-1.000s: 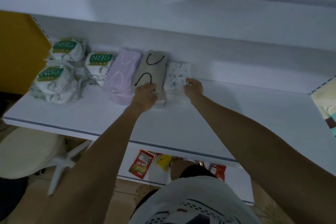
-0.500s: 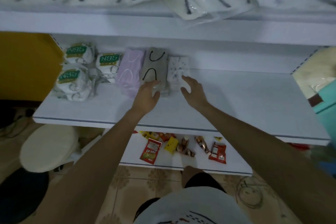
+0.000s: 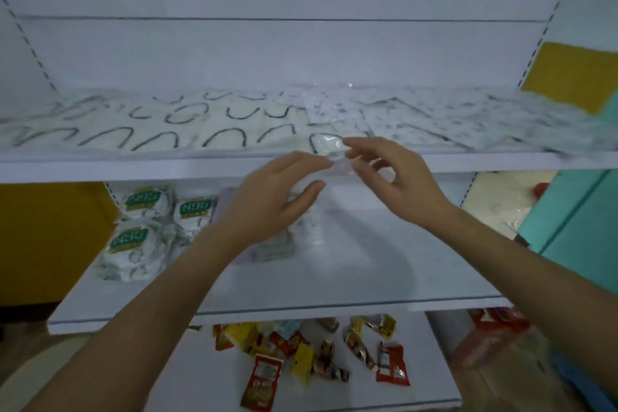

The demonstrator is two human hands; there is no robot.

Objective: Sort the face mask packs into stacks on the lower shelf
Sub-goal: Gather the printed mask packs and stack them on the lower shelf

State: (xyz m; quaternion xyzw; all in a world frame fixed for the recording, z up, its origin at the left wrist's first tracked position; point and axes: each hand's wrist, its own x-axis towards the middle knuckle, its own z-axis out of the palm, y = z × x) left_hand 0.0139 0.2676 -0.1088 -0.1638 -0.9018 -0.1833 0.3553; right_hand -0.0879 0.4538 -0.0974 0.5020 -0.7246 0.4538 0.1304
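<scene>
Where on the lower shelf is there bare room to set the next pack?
The lower shelf is bare from the patterned stack to the right end, and along the front edge. Crowded at the left: N95 packs, then other stacks partly behind the left hand. The upper shelf is covered with loose packs.

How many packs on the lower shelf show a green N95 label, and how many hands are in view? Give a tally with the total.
N95 packs, green label showing: 3
left hand, right hand: 2
Total: 5
</scene>
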